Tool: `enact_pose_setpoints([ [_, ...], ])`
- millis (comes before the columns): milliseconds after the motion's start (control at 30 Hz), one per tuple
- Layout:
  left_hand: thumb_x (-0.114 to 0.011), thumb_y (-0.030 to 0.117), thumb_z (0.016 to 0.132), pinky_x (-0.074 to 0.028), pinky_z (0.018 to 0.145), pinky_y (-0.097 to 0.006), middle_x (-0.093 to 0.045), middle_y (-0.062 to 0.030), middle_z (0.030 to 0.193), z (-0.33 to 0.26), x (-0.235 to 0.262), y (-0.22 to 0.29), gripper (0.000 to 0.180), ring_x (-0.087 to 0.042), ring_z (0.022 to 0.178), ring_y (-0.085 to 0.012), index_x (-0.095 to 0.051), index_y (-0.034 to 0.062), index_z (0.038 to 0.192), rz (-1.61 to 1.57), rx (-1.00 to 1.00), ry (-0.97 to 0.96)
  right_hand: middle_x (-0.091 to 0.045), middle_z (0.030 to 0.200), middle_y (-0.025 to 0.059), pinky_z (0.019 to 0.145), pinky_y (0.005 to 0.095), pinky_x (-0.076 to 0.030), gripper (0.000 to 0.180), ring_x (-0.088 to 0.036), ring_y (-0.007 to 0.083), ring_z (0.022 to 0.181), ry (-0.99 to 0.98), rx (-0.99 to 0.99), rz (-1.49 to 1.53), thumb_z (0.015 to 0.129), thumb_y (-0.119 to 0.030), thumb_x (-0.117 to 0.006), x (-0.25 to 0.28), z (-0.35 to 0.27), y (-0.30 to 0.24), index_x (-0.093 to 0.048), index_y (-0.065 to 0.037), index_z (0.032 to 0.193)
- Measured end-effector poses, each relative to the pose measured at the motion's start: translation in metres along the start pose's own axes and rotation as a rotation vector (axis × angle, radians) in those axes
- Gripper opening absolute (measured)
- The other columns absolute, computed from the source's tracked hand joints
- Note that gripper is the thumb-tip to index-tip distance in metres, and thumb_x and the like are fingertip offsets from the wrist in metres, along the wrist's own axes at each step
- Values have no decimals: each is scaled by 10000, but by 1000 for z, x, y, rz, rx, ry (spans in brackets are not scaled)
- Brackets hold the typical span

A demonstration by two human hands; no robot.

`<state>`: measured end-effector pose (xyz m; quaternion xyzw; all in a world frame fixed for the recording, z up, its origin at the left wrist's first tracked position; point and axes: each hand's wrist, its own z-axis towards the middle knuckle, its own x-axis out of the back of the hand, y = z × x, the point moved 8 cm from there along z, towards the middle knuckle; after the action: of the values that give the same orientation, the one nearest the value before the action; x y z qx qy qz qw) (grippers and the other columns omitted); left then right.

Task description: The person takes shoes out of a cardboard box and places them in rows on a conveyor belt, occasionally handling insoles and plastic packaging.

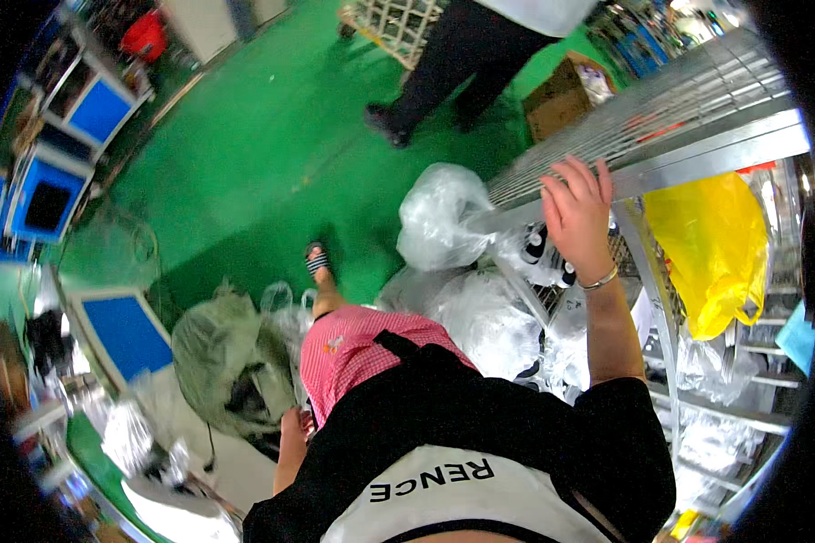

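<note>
Best to lean only lightly on the edge of the metal rack with the right hand, with grip spread apart, minding the clear bag just beside the rack's left end; cannot tell the grip of the left hand, well left of the rack.

One row of dark capital letters on the white panel of the wearer's black shirt, across the chest. Bold plain type, upside down in head view, row climbing slightly left to right.
</note>
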<state>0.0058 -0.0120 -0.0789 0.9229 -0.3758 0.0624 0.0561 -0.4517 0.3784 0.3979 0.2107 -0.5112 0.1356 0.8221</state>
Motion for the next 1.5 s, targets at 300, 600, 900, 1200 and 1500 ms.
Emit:
enact_pose_setpoints([
  [300,-427,185,805,-294,362,-235,-434,-55,612,-61,-184,321,165,-424,450,-136,-438,39,883,321,-367,-109,-544,905,-9,934,408,-181,189,-481,154,940,19,-353,-453,683,-139,-542,-15,43,44,-560,-118,870],
  [600,-456,192,787,-319,400,-210,-464,-4,628,-123,-407,536,150,-420,497,-81,-477,53,836,843,-730,-491,-547,875,-34,861,339,-223,192,-487,119,869,-79,-610,-619,663,-181,-541,-23,52,59,-568,-129,846],
  [900,-547,142,780,-396,673,-216,-533,-29,826,-452,-684,401,205,-479,753,-93,-517,13,936,1112,-896,-1306,-587,846,-20,816,318,-249,192,-520,132,792,-87,-735,-748,632,-141,-562,-24,57,71,-596,-128,821],
  [1200,-576,365,743,-371,671,-249,-486,-47,828,-745,-699,284,407,-454,740,-126,-483,15,929,895,37,-2934,-594,846,-24,789,329,-292,135,-542,129,787,-268,-892,-872,685,-192,-557,-30,52,76,-593,-132,800],
  [1500,-560,373,745,-379,638,-253,-477,-53,799,-750,-771,237,404,-445,706,-140,-474,24,928,962,568,-2979,-566,913,6,768,314,-331,157,-509,168,855,-487,-1437,-810,708,-124,-525,-33,17,97,-567,-125,860],
])
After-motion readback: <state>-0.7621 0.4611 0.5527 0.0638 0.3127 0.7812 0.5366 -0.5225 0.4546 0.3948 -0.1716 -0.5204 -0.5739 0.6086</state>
